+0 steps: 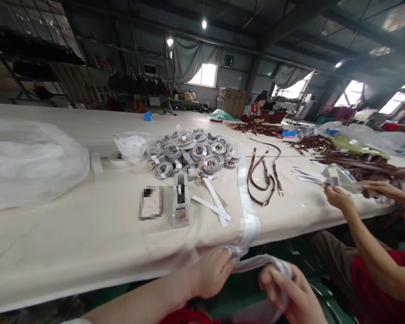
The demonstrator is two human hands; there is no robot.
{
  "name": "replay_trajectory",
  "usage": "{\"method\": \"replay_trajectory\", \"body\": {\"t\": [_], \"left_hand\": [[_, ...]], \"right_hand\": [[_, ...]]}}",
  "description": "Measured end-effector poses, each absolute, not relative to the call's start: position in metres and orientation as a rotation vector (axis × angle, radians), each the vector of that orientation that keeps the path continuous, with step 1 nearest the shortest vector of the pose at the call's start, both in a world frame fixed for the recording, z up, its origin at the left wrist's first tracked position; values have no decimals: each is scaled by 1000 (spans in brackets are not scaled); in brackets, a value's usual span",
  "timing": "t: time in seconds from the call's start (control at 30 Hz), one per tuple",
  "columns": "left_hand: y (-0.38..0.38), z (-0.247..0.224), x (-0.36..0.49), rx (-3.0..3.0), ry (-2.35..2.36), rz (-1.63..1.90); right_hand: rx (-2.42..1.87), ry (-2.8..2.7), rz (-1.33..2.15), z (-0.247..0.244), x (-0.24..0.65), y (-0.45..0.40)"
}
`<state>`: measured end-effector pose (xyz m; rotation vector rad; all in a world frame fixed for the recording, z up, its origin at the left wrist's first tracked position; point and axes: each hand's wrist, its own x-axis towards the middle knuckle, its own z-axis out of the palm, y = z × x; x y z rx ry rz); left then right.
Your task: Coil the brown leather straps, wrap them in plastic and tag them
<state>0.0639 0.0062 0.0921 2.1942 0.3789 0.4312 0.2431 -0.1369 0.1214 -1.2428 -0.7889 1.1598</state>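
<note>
My left hand (pixel 216 272) is closed around a gathered part of a translucent plastic strip (pixel 250 227) at the table's front edge. My right hand (pixel 293 290) grips another stretch of it, which loops over the fingers. Between the two hands the strip sags in a short span. Its far part lies across the table and drapes over the edge. Whether a strap is inside the plastic I cannot tell. Beyond my hands stand a tape dispenser (pixel 181 211) and white paper strips (pixel 216 204). Behind them is a pile of coiled, plastic-wrapped straps (pixel 197 150).
A blurred phone-like object (pixel 151 202) lies left of the dispenser. Brown leather straps (pixel 265 180) rest to the right. A co-worker's hands (pixel 339 198) are at a second dispenser (pixel 337 175). Plastic sheeting (pixel 30 162) covers the table's left. Another person (pixel 254 110) sits across the table.
</note>
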Motion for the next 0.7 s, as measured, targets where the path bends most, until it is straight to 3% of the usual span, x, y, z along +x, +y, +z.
{"method": "replay_trajectory", "body": {"t": [0.17, 0.37, 0.53, 0.7], "left_hand": [[-14, 93, 63, 2491, 303, 201], [-15, 109, 51, 1592, 341, 95], [-17, 126, 59, 1033, 300, 182], [0, 137, 69, 902, 403, 439]], "right_hand": [[-1309, -719, 1065, 112, 268, -123], [-1789, -1119, 707, 88, 288, -120], [-1505, -1296, 1159, 74, 236, -122], [-1376, -1211, 1600, 60, 173, -104]]}}
